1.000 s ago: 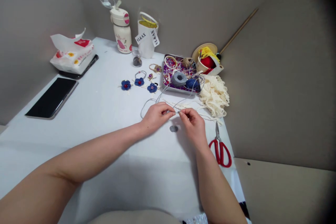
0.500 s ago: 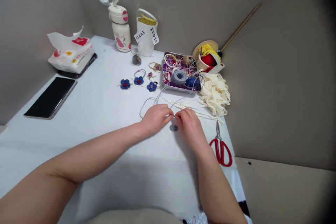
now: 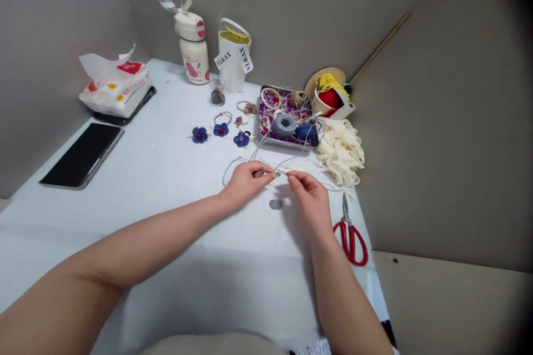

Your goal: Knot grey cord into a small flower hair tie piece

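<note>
My left hand (image 3: 249,182) pinches a small grey piece of cord work (image 3: 278,174) between thumb and forefinger. Close by on the right, my right hand (image 3: 308,195) has its fingertips closed on the same grey cord. A loop of grey cord (image 3: 228,168) runs past my left hand toward the grey cord ball (image 3: 285,124) in the metal tray. On the table just below my fingers lies a small grey crocheted piece (image 3: 275,204). Cream lace strips lie behind my hands. The exact shape between my fingertips is too small to make out.
A metal tray (image 3: 287,145) of beads and cord stands ahead. Red-handled scissors (image 3: 350,238) and bunched cream lace (image 3: 341,150) are at right. Blue flowers (image 3: 220,129) lie left of the tray. A phone (image 3: 83,155), tissues (image 3: 119,94) and a bottle (image 3: 194,55) are farther off.
My hands have drawn slightly apart and upward, and a small grey piece now shows between the fingertips. My right hand has turned and shifted right.
</note>
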A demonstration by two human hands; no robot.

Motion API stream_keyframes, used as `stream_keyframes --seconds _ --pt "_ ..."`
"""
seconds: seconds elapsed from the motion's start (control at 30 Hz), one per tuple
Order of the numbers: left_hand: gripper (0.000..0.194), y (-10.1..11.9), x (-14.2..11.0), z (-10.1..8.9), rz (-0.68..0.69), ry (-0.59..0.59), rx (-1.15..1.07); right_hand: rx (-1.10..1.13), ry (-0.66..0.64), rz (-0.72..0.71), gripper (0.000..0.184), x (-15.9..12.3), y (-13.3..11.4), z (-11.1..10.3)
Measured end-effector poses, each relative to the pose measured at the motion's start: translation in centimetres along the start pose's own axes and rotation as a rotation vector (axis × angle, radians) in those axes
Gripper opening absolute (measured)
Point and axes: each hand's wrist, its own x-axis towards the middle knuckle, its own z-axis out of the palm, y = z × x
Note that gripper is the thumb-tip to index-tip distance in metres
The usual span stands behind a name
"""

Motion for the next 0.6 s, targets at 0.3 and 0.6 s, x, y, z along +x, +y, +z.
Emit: stream_keyframes --seconds 0.3,0.6 --pt "0.020 -0.2 -0.3 0.5 -0.014 0.020 -0.095 0.170 0.023 0.083 0.017 -0.2 0.9 1.3" --pt "0.021 -1.0 -0.2 0.7 0.037 -0.011 -0.011 0.053 0.000 0.060 0.019 -0.4 -0.1 1.3"
